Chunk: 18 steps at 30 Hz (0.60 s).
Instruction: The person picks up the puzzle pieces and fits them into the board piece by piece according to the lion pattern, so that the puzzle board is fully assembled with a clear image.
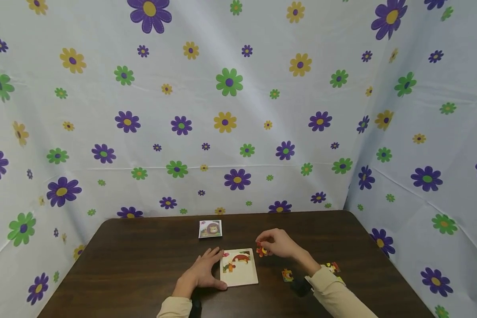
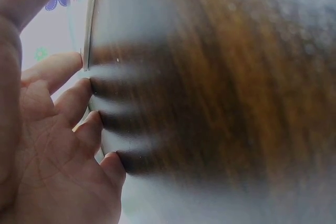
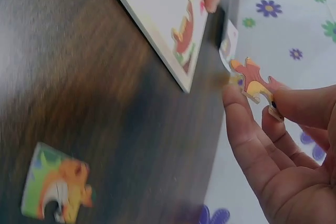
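Observation:
On the dark table lies a square white puzzle board (image 1: 242,278), with several joined pieces along its top and left side. My left hand (image 1: 204,270) rests at the board's left edge, fingers spread and thumb by the near corner. The left wrist view shows its fingertips (image 2: 113,163) down on the wood. My right hand (image 1: 280,244) pinches a red and yellow jigsaw piece (image 3: 253,80) between thumb and fingers, raised just right of the board. A loose orange and green jigsaw piece (image 1: 287,275) lies below that hand.
Behind the board stands a small picture card (image 1: 210,229) with a lion on it. More loose jigsaw pieces (image 1: 333,266) lie at the right, partly hidden by my right forearm. Flower-patterned white cloth (image 1: 206,145) hangs around the back and sides of the table (image 1: 143,247).

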Motion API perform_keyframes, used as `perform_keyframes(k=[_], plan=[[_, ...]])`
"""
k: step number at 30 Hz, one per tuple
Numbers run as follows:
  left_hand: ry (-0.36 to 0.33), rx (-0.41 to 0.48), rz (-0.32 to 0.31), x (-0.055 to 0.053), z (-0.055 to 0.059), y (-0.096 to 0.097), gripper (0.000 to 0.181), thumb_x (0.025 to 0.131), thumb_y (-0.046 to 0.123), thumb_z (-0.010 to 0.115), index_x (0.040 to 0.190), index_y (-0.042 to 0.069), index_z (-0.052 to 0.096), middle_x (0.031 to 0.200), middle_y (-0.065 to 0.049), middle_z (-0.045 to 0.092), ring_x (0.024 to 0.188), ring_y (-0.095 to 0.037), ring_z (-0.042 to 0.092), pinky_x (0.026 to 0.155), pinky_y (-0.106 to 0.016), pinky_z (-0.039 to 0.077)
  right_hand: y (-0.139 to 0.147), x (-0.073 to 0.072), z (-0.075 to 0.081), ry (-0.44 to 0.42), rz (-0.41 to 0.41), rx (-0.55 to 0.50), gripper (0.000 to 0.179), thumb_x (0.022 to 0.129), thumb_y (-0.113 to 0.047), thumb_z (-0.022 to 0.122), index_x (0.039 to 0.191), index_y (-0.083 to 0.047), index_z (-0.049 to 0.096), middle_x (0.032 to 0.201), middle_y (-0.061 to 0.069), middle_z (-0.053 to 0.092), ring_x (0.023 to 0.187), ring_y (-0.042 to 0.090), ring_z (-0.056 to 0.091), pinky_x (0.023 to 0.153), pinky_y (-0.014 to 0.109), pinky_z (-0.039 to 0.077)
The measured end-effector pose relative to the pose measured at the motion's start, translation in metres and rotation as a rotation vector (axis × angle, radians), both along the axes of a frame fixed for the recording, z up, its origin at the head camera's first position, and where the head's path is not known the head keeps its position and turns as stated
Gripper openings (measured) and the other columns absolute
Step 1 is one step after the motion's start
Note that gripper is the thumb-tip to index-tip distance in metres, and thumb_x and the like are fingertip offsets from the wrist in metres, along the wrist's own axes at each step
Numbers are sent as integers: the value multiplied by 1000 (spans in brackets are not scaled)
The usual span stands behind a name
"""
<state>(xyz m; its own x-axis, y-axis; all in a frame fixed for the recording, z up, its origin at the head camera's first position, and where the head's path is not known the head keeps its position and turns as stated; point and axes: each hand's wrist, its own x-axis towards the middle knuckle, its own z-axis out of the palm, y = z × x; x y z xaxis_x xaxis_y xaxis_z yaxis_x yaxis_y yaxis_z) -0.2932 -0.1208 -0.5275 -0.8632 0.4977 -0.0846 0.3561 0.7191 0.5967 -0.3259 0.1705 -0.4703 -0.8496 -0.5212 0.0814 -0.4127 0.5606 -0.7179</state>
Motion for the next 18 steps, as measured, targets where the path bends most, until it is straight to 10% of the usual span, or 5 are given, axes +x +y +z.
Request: perform_keyframes(k=[18], plan=[[-4,-15,15,0,2,1,98,67,45,84,144,1,42,149,-23,34,138,-49,23,103,-71,18,-47,4,-27,-90,75,-3,14,87,0,66,101,1,67,74,0,58,56,18,60,49,24,53]])
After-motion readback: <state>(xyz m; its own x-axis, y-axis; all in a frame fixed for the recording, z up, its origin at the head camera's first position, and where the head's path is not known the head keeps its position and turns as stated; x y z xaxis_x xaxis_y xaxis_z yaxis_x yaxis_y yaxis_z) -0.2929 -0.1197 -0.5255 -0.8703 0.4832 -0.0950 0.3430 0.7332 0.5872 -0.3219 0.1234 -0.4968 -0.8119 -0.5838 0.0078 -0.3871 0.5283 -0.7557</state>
